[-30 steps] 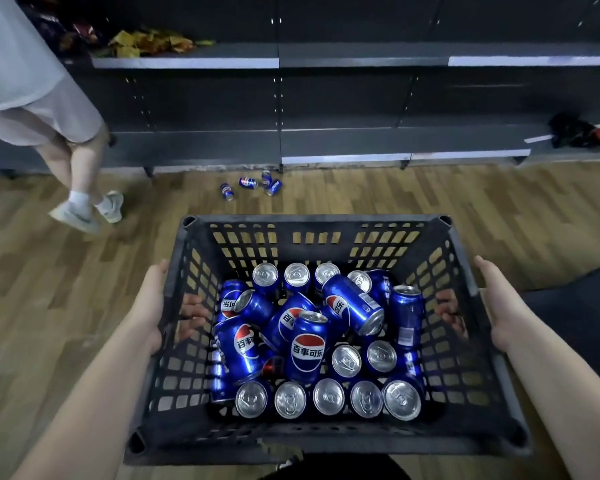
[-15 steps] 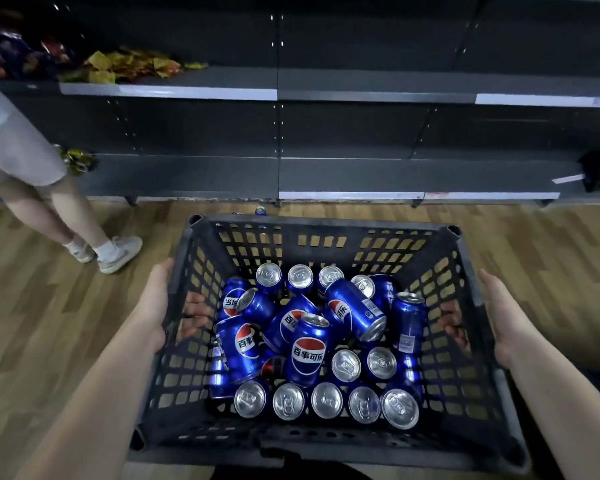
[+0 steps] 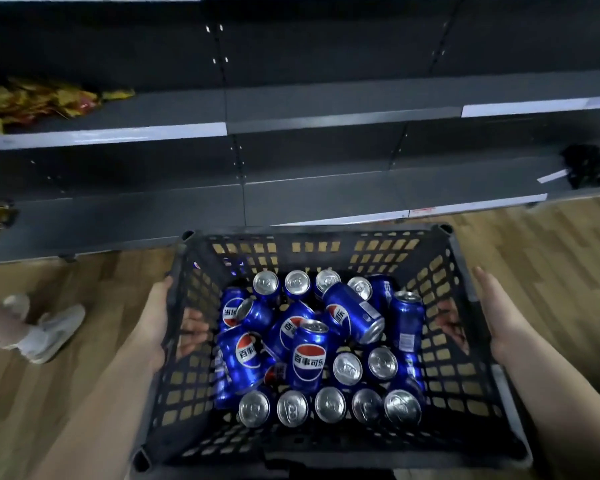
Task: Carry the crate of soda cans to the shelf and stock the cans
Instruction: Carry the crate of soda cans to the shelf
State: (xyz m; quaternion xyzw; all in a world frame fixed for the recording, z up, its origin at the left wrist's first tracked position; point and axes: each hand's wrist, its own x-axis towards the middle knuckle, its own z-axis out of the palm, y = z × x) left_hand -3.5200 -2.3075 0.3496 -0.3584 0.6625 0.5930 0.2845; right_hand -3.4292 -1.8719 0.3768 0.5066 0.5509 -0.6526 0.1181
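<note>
Between the person's two hands hangs a dark grey slotted plastic crate (image 3: 326, 237), held above a wood-plank floor (image 3: 551, 258) and close in front of the lowest board of a dark grey metal shelf unit (image 3: 326, 199). The left hand (image 3: 153, 323) grips the crate's left wall and the right hand (image 3: 499, 317) grips its right wall. Their fingers (image 3: 193, 327) curl inside and show through the slots. Blue soda cans with red, white and blue logos (image 3: 309, 355) fill the crate: some stand upright in rows with silver tops showing, others lie tumbled on top. Crumpled yellow snack packets (image 3: 39, 98) sit on a higher shelf at the left, and a dark bundle (image 3: 589, 166) lies at the right. Another person's white shoe (image 3: 49, 330) stands on the floor at the left.
</note>
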